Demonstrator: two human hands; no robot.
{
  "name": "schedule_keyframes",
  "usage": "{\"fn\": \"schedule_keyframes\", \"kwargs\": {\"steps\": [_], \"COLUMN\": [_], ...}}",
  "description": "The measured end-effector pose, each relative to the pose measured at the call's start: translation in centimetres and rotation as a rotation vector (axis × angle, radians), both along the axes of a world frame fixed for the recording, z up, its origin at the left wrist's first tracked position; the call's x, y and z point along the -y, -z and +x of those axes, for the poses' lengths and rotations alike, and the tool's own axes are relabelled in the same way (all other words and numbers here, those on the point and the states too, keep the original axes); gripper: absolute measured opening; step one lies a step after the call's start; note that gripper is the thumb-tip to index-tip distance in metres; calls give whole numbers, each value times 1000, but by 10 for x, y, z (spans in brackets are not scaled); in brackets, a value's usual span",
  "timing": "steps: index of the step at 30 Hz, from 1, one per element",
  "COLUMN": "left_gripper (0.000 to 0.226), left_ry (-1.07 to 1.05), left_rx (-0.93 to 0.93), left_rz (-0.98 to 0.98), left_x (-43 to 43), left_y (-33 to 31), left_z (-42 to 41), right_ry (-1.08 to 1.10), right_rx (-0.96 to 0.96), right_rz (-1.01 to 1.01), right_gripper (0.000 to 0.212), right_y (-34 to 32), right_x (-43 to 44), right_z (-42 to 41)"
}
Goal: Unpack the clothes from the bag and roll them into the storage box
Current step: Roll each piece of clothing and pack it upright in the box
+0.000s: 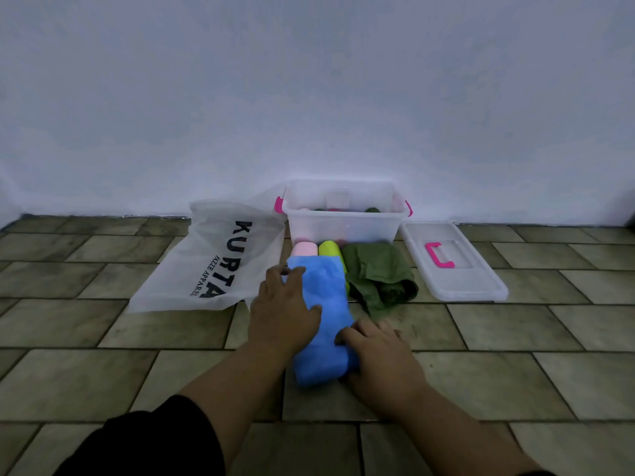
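Note:
A blue garment (326, 304) lies folded in a long strip on the tiled floor, running away from me. My left hand (283, 309) lies flat on its left edge, fingers spread. My right hand (378, 359) rests on the near right end, where the cloth bunches under the fingers. Beyond the strip sit a pink roll (304, 249) and a yellow-green roll (329, 249), with a crumpled dark green garment (378, 276) to their right. The clear storage box (343, 223) with pink latches stands against the wall, with some clothes inside. A white plastic bag (213, 259) lies flat at the left.
The box's clear lid (474, 280) with a pink handle lies on the floor right of the box. A white wall rises just behind the box. Tiled floor (103, 372) stretches to both sides and toward me.

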State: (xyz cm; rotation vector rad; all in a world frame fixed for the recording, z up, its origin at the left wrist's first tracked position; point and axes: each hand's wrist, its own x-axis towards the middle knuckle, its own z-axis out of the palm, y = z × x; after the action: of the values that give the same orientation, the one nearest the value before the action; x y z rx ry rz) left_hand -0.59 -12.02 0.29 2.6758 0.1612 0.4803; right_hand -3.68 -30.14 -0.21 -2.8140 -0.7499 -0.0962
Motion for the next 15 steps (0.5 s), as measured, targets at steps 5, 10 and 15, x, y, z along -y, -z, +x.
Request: {"fn": "schedule_keyframes", "kwargs": {"steps": [5,10,15], "left_gripper": [81,42,49], "left_ry": [58,379,325], "left_rx": [23,-210,-669], "left_rz": [131,113,104], "left_x": [6,7,12], "left_y": [7,1,-9], "left_z": [-6,8,14], "right_ry": [2,-14,71], "right_rx": [-30,-37,-30], "right_rz": [60,107,20], "right_gripper": [40,37,48], "right_y": [2,6,4], "right_x": [3,3,-9], "right_z": [-3,0,-4]}}
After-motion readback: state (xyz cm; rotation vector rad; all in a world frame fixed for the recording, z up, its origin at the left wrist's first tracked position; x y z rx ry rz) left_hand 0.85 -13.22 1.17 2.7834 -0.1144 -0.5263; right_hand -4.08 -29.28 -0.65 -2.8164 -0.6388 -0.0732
